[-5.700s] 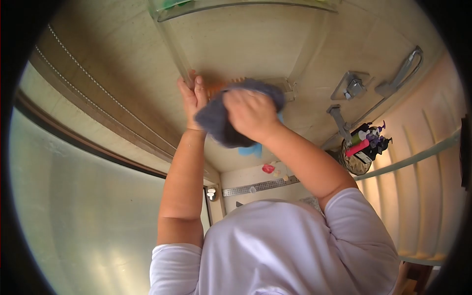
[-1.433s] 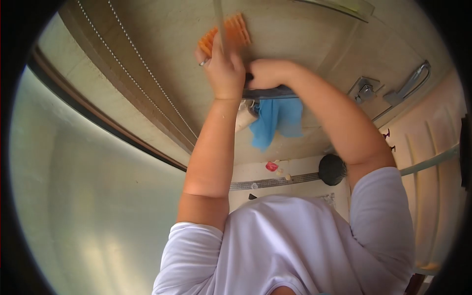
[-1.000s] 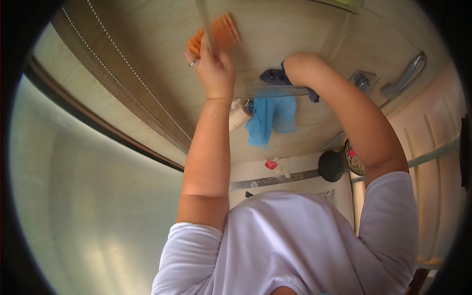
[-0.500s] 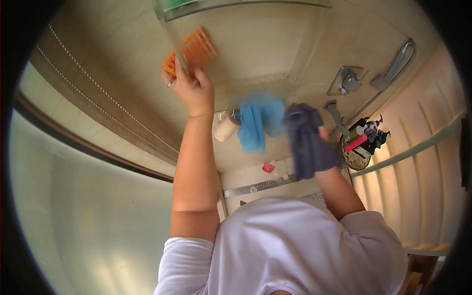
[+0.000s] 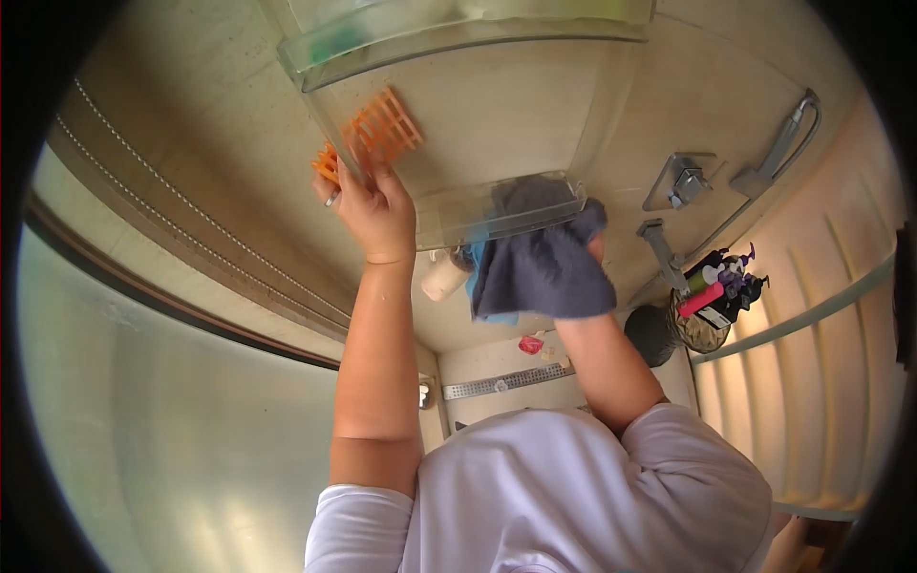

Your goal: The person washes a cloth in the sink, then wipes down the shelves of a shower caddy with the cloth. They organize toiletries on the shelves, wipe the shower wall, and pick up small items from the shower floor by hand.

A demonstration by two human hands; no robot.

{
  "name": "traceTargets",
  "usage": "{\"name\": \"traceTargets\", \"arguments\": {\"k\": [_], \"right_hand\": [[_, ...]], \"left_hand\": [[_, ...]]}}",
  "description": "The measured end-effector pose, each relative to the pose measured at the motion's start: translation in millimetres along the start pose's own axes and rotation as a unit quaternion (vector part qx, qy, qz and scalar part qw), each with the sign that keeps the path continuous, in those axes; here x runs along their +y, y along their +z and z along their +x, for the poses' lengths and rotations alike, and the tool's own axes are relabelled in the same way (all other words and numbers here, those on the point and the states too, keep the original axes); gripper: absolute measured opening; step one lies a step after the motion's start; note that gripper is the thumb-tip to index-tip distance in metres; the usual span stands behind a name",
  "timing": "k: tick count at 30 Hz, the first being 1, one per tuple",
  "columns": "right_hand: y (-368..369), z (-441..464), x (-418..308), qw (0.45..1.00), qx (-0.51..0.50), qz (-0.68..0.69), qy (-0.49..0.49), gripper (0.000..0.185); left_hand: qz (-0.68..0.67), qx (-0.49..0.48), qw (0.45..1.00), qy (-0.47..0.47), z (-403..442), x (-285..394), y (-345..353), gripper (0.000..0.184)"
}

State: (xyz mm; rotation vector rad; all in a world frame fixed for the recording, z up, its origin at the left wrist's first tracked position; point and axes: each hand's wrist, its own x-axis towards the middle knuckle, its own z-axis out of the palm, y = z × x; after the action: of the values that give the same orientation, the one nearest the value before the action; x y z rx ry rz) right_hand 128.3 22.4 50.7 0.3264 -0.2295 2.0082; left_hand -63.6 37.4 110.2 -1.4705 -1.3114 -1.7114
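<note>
Dark cloth (image 5: 546,272) covers most of your right hand (image 5: 598,246) at the lower tray (image 5: 447,224) of the clear rack (image 5: 468,53); its grip underneath cannot be told. Your left hand (image 5: 379,215), apart from it, clamps the rack's side beside the orange slatted piece (image 5: 390,124).

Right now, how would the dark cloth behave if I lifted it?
The dark cloth will probably flop, since it drapes in soft folds by the right hand. Its matte surface suggests little slipperiness. It might catch on the clear shelf, through which its top shows.
</note>
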Motion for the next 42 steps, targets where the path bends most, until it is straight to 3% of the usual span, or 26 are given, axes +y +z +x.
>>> {"name": "traceTargets", "arguments": {"k": [2, 4, 6, 8, 12, 14, 16, 19, 24, 26, 27, 28, 30, 31, 35, 37, 39, 41, 42], "right_hand": [[5.3, -3.4, 7.8, 0.948, 0.058, -0.289, -0.117, 0.018], [-0.2, 0.7, -3.6, 0.957, 0.026, -0.282, -0.057, 0.018], [6.0, -2.9, -13.8, 0.991, 0.105, -0.081, 0.014, 0.026], [8.5, -2.0, -14.8, 0.989, 0.136, -0.05, 0.016, 0.03], [2.5, 6.0, 1.4, 0.933, 0.1, -0.324, -0.121, 0.029], [-2.6, 10.2, 15.4, 0.948, 0.073, -0.287, -0.116, 0.031], [-12.4, 1.5, 37.1, 0.995, 0.046, -0.074, -0.036, 0.035], [-20.7, -9.3, 52.8, 0.998, -0.006, -0.023, 0.059, 0.062], [-14.5, -22.2, 1.0, 0.997, 0.076, -0.029, 0.0, 0.037], [-14.1, -20.3, -11.1, 0.992, 0.123, -0.02, -0.023, 0.029], [-23.1, -13.6, -7.4, 0.962, 0.126, -0.226, -0.086, 0.029], [-30.6, -1.1, 3.4, 0.887, 0.121, -0.42, -0.146, 0.028], [-28.0, 6.5, 27.0, 0.968, 0.126, -0.157, -0.149, 0.027], [-29.9, 11.0, 40.2, 0.988, 0.076, -0.094, -0.096, 0.029], [-48.7, 19.8, 74.5, 0.978, -0.081, 0.174, 0.077, 0.034], [-55.3, 14.4, 75.9, 0.932, -0.052, 0.344, 0.104, 0.034], [-60.7, 1.6, 80.4, 0.848, 0.021, 0.518, 0.109, 0.034], [-64.9, -9.2, 84.8, 0.727, 0.093, 0.671, 0.108, 0.034], [-52.3, -12.0, 82.1, 0.636, 0.117, 0.752, 0.128, 0.033]], "left_hand": [[0.004, -0.006, 1.0, 0.0, 0.8, 1.9, -0.5, 0.031], [0.002, -0.007, 1.0, 0.002, 1.7, 4.1, -0.8, 0.031], [0.003, -0.003, 1.0, 0.007, 2.3, 4.3, -0.6, 0.031], [0.007, 0.001, 1.0, 0.011, 1.0, 3.5, 0.5, 0.03], [0.003, 0.002, 1.0, 0.014, -0.2, 5.0, 3.6, 0.03], [0.002, 0.006, 1.0, 0.018, -0.9, 1.8, 4.9, 0.031], [0.0, 0.007, 1.0, 0.01, -1.7, 1.7, 6.0, 0.031], [-0.002, -0.001, 1.0, -0.01, -5.8, 1.2, 7.4, 0.031], [0.006, 0.028, 1.0, -0.004, -6.6, 0.2, 10.2, 0.03], [-0.015, -0.009, 1.0, -0.022, -7.9, -4.3, 9.9, 0.039], [-0.027, -0.029, 0.999, -0.03, -9.2, -5.2, 8.5, 0.044], [-0.019, -0.036, 0.999, -0.031, -8.5, -3.5, 6.9, 0.045], [-0.022, -0.031, 0.999, -0.026, -6.8, -0.6, 6.4, 0.045], [-0.024, -0.029, 0.999, -0.023, -6.8, 0.2, 6.4, 0.045], [-0.031, -0.008, 0.999, -0.028, -7.9, -0.2, 10.5, 0.03], [-0.027, -0.008, 0.999, -0.025, -8.1, 0.3, 10.3, 0.032], [-0.035, -0.022, 0.999, -0.033, -7.2, -2.8, 5.3, 0.039], [-0.043, -0.026, 0.998, -0.036, -6.2, -8.4, 3.1, 0.043], [-0.048, -0.022, 0.998, -0.037, -7.9, -10.3, 4.5, 0.044]]}}
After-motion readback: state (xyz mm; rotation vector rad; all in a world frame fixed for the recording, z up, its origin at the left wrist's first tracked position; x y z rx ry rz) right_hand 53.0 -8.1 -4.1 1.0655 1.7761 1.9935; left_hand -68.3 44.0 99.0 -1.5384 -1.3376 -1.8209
